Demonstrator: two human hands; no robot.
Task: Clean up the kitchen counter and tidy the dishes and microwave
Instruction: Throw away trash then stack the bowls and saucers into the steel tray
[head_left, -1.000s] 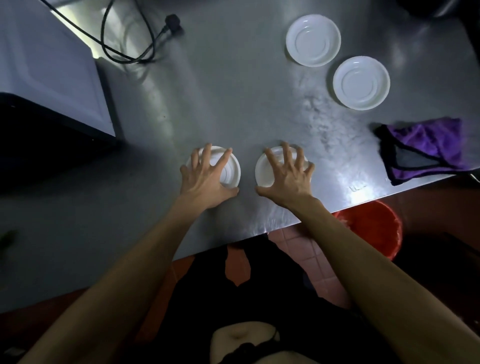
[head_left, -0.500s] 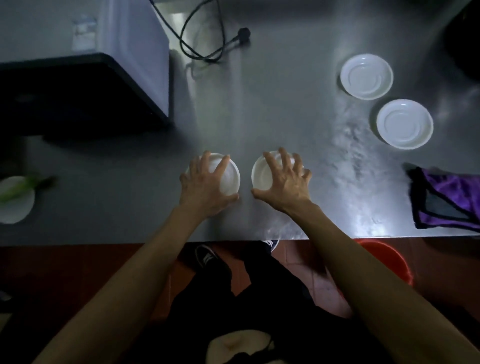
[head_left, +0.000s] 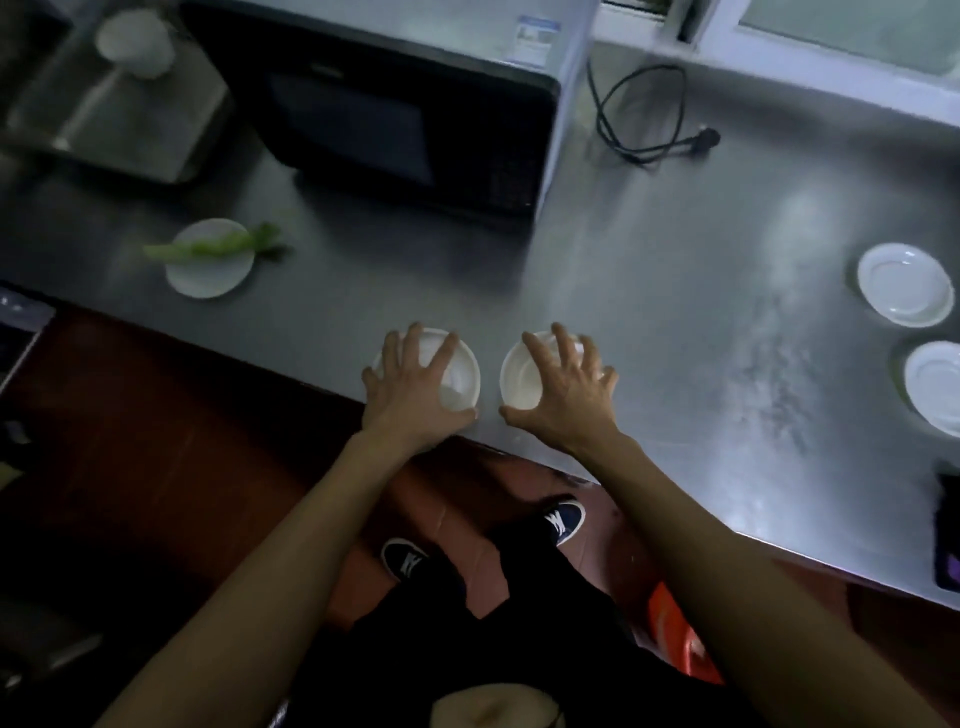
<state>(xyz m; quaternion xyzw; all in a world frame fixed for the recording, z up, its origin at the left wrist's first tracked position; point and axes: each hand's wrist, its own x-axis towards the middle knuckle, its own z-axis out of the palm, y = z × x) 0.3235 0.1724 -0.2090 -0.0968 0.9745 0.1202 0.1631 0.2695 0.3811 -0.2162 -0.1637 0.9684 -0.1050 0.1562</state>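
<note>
Bowls: two small white bowls sit side by side at the near edge of the steel desk (head_left: 649, 291), just apart; we have the left bowl (head_left: 457, 374) under our left hand (head_left: 410, 395) and the right bowl (head_left: 524, 374) under our right hand (head_left: 566, 395).
Hands: both lie over the bowls from above with fingers spread across the rims and thumbs tucked at the near side; we judge this a claw grip on each rim, not yet a lift.
Step in hand: we judge we are gathering the two bowls to stack or carry them.
Doing it well: we keep the thumbs firm against the near walls, lift straight up, and mind the desk edge right beside the left bowl, where a slip would send it to the floor.
Other dishes: two saucers, one farther (head_left: 904, 283) and one nearer (head_left: 935, 384), wait at the far right; a plate (head_left: 208, 275) with a green vegetable (head_left: 218, 244) lies at the left, near the microwave (head_left: 389, 104).
Hard to make out: the fingers hide much of each bowl's inside, so we cannot tell whether they are clean; the nearer saucer is cut off by the right border; the dark cloth (head_left: 948, 540) is mostly out of view; the far left corner is blurred.
</note>
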